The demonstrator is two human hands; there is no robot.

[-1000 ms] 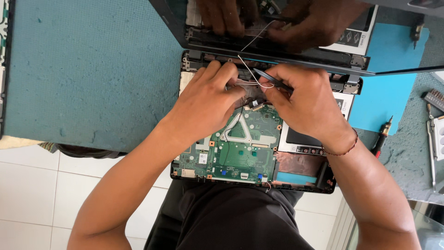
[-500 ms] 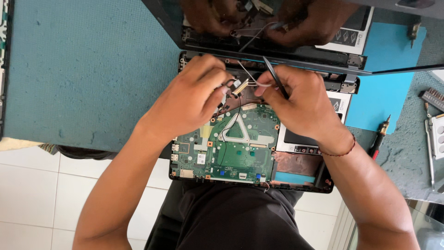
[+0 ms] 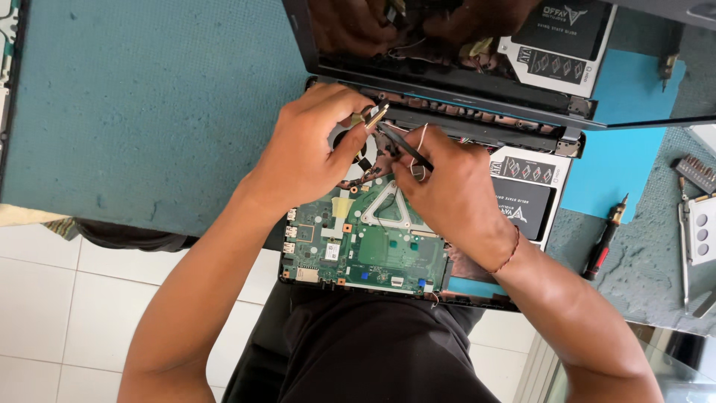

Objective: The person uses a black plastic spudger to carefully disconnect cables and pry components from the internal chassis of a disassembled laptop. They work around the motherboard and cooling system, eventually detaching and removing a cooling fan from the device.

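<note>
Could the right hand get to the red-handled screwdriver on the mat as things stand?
Probably yes: the screwdriver lies uncovered to the right of the laptop, but the right hand holds tweezers.

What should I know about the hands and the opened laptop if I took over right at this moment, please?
Left hand: pinching a small metal-tipped connector by the hinge.
Right hand: holding black tweezers on thin wires.
Laptop: base cover already off, green board exposed, screen tilted up behind.
Screwdriver: on the mat at right, untouched.
Left: the wires are not yet free of the hands.
</note>
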